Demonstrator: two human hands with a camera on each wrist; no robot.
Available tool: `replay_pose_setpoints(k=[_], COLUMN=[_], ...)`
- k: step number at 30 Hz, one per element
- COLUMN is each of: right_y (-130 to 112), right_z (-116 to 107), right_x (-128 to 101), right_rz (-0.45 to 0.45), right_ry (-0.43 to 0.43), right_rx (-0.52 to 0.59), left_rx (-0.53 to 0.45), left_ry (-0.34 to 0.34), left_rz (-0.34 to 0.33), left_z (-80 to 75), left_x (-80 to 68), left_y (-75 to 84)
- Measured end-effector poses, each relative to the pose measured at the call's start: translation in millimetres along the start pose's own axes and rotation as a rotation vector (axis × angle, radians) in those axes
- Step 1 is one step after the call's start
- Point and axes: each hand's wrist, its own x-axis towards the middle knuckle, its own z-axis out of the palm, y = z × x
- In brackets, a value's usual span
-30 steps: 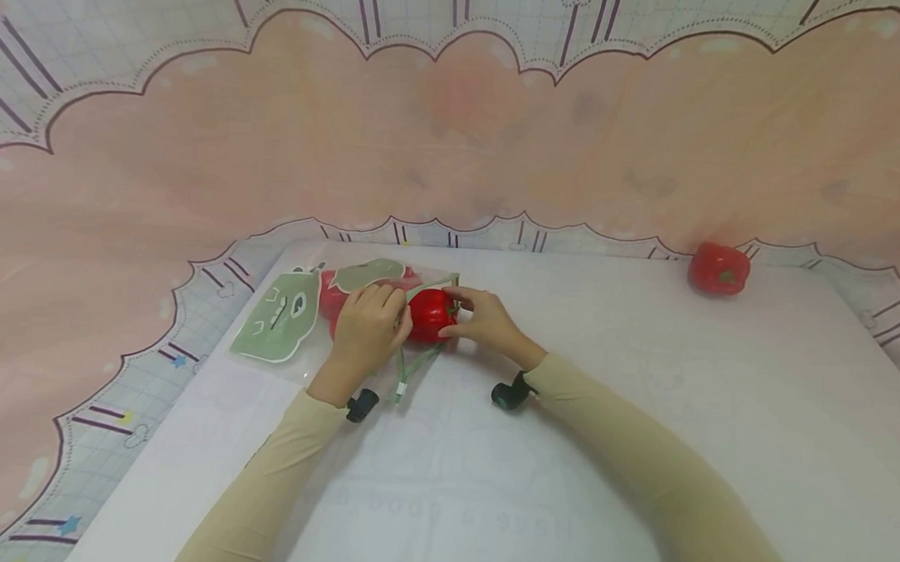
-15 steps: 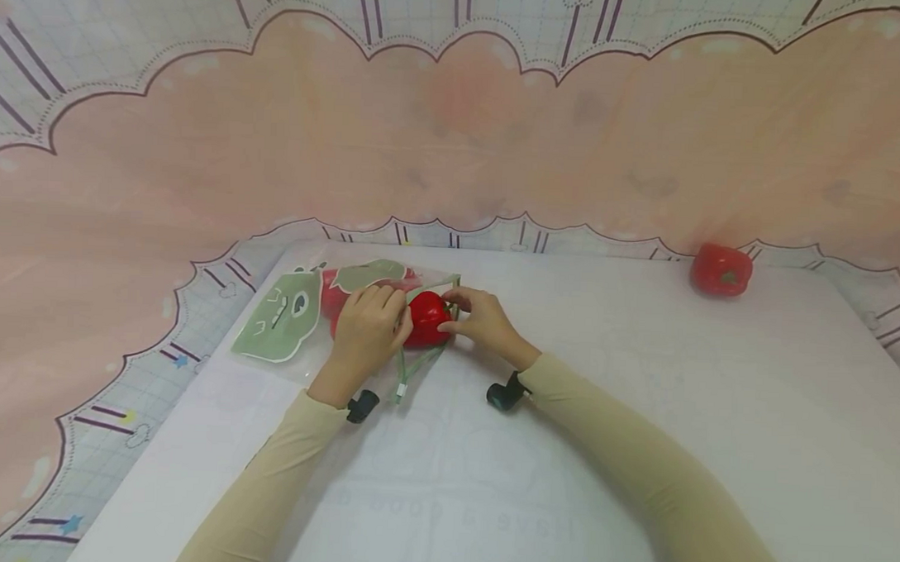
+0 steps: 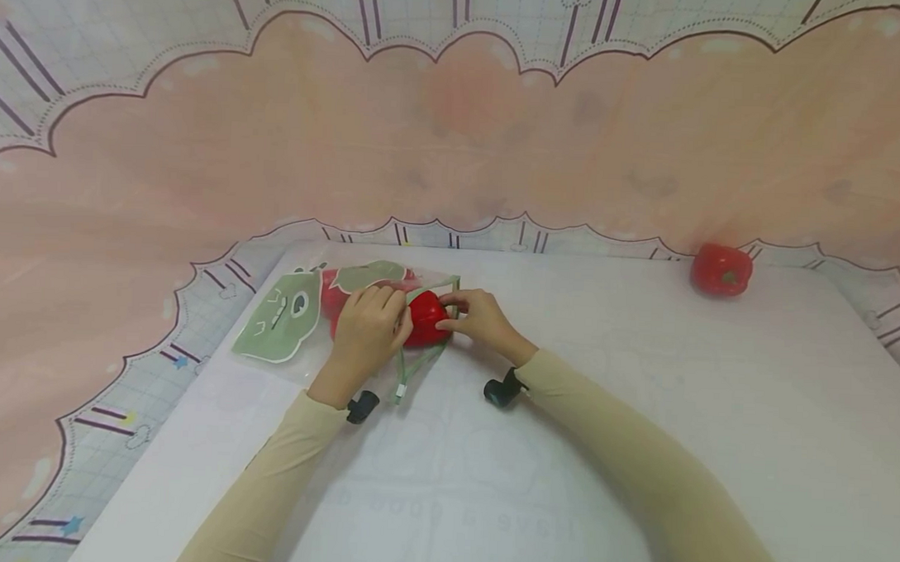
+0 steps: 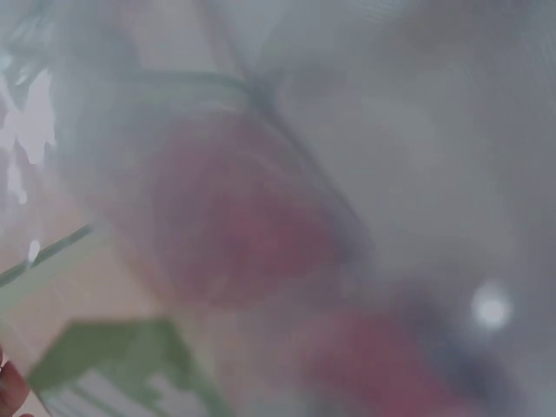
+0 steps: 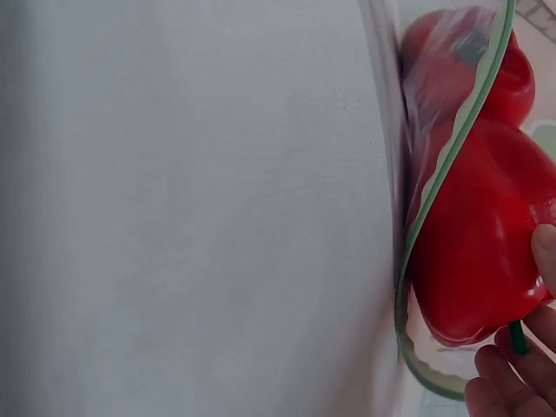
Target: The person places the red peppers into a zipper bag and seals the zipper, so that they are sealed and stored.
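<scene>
A clear zip bag (image 3: 292, 317) with green cartoon prints lies on the white table (image 3: 639, 403). A red bell pepper (image 3: 425, 317) sits halfway in the bag's mouth. My right hand (image 3: 456, 313) grips that pepper from the right. My left hand (image 3: 380, 312) pinches the upper edge of the bag's opening. Another red pepper (image 3: 334, 293) lies deeper inside the bag. In the right wrist view the pepper (image 5: 473, 243) is ringed by the green zip rim (image 5: 445, 195), with my fingertips (image 5: 499, 382) below it. The left wrist view is a blur of plastic over red shapes (image 4: 234, 217).
A third red pepper (image 3: 722, 271) lies at the far right of the table by the wall. A pink and grid-patterned cloth (image 3: 455, 132) rises behind and to the left of the table.
My right hand and forearm have moved a little to the left, and the pepper sits slightly further into the bag's mouth. My left hand has stayed put.
</scene>
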Motion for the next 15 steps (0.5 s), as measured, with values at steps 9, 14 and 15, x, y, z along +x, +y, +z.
replay_pose_setpoints(k=[9,14,15], right_y=[-2.9,-1.1,-0.6], right_z=[1.9,1.7,1.7], right_x=[4.6,5.8,6.0], right_rz=[-0.019,0.013,0.018], right_ry=[0.030,0.056,0.059], right_rx=[-0.043,-0.031,-0.029], left_rx=[0.005,0.002,0.002], left_ry=[0.016,0.017,0.018], left_rz=[0.013,0.008,0.009], left_z=[2.4,1.9,1.9], left_x=[-1.9,-1.5,-1.4], left_y=[-1.8,-1.7,-1.6])
